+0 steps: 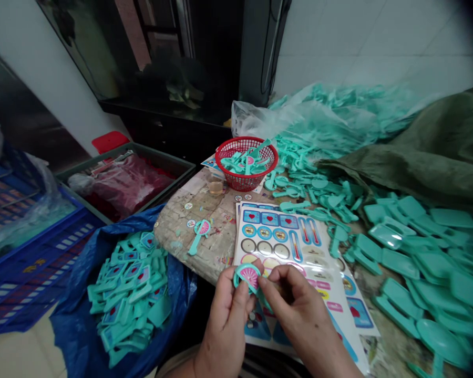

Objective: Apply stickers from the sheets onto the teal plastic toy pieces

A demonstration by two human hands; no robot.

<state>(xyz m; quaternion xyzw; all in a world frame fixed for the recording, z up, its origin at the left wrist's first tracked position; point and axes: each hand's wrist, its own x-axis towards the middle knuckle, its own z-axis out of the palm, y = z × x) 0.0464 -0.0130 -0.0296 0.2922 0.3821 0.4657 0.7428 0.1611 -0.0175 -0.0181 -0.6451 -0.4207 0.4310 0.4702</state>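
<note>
My left hand (230, 315) is closed on a teal plastic toy piece (248, 276) with a round head, which bears a pink fan-shaped sticker. Fingers of my right hand (299, 310) pinch at the near right edge of the same piece, and its lower part is mostly hidden behind them. Beneath both hands lie printed sticker sheets (276, 249) with hearts, circles and thermometers. A similar teal piece with a pink sticker (199, 236) rests on the table to the left.
A red basket (246, 181) holds teal pieces at the table's back. Loose teal parts (437, 262) cover the right side, beside a dark green cloth (425, 142). Left of the table, a blue bag (74, 336) holds stickered pieces. A blue crate (31, 273) stands farther left.
</note>
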